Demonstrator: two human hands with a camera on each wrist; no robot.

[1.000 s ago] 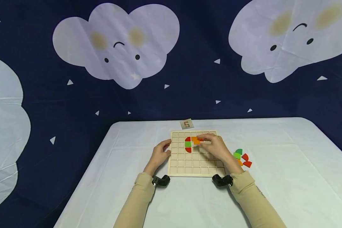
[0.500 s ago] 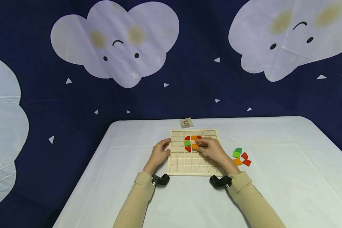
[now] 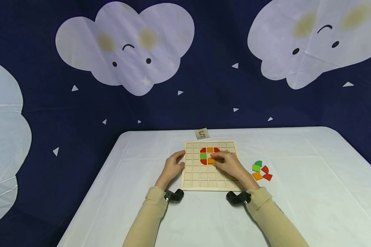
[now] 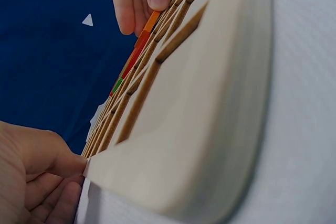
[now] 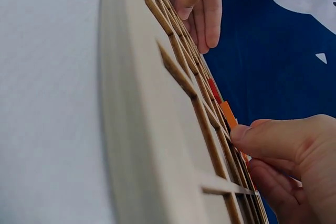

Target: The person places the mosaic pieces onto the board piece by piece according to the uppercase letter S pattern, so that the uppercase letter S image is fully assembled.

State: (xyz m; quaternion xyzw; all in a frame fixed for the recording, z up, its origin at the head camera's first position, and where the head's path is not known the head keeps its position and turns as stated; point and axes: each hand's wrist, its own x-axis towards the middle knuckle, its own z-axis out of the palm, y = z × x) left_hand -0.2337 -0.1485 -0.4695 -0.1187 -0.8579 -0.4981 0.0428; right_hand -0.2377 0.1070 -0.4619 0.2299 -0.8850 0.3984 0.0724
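A wooden grid board (image 3: 195, 175) lies on the table between both hands. My right hand (image 3: 231, 164) pinches an orange square tile (image 3: 211, 161) between thumb and fingers, right beside a red quarter-round tile (image 3: 203, 162) on the board. In the right wrist view the thumb (image 5: 242, 136) overlaps one end of that tile. Farther up the grid sit a green square tile (image 3: 203, 155), another red quarter-round tile (image 3: 203, 150) and an orange tile (image 3: 210, 150). Fingers and thumb of my left hand (image 3: 172, 166) rest spread along the board's left edge.
Right of the board lie loose tiles: a dark green quarter-round (image 3: 258, 163), a light green square (image 3: 256, 168), an orange square (image 3: 257, 176) and red quarter-rounds (image 3: 267, 177). A small pattern card (image 3: 202, 133) lies behind the board. A dark cloud-print cloth (image 3: 185, 109) hangs beyond the table.
My right hand has carried the orange tile from the upper row down beside the lower red tile, uncovering the orange tile in the upper row. The left hand stays at the board's edge.
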